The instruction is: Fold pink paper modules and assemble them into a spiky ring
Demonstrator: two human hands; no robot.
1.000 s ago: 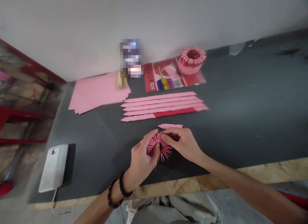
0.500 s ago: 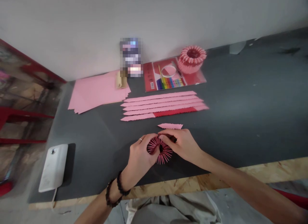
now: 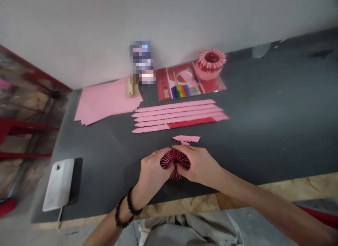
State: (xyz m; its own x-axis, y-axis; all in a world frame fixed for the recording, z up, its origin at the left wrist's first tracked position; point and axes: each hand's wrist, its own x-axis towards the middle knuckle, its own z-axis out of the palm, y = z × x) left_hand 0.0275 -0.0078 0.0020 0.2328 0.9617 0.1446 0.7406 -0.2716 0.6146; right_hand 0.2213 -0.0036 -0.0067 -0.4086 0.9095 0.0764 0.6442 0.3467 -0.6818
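Between my hands is a ring of folded pink-and-red paper pieces [image 3: 175, 175], its thin edges fanning out around a dark centre. My left hand [image 3: 155, 170] wraps its left side, thumb pressed in at the middle. On the right side, my right hand [image 3: 202, 165] grips it the same way, with its thumb also inside; the outer fingers of both hands are mostly hidden. Just beyond the hands lies a short row of nested pink paper pieces [image 3: 187, 138], and a small loose pink piece [image 3: 185, 143] sits by my right fingers.
Farther back are several long pink rows of folded paper [image 3: 176, 110], one partly red. Behind them stand a pink paper vase-like form [image 3: 211, 66] on a red craft packet [image 3: 163, 84], pink sheets [image 3: 105, 101] and a propped blurred screen [image 3: 144, 62]. A white power bank [image 3: 59, 184] lies left.
My right hand has shifted from the ring's far edge to grasp its right side, thumb now inside. A small pink piece now shows beside the short row.
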